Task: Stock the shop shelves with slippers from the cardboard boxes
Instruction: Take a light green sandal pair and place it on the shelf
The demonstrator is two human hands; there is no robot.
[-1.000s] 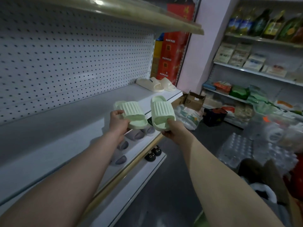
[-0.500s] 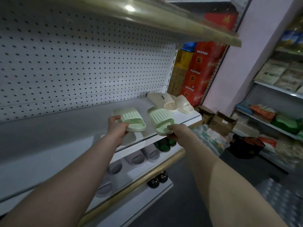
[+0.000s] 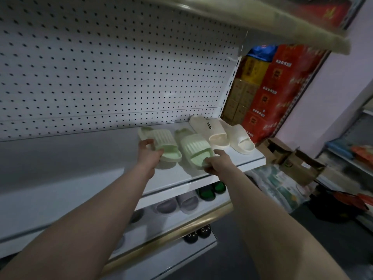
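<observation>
Slippers (image 3: 192,145) point toes outward, heels to pegboard (image 3: 121,77); left hand (image 3: 149,153), right hand (image 3: 217,162) grip one each.

Most fingers of the left hand (image 3: 148,153) are hidden under the pale green ribbed foam slipper (image 3: 161,141) gripped by it; those of the right hand (image 3: 217,164) are tucked beneath the second pale green ribbed slipper (image 3: 193,148). The small dark label (image 3: 209,125) on the cream foam slipper (image 3: 214,131) cannot be read. Only the toes of the grey slippers (image 3: 185,201), dark green slippers (image 3: 205,194) and black slippers (image 3: 198,232) are shown. The print on the red cartons (image 3: 268,93) is blurred.
</observation>
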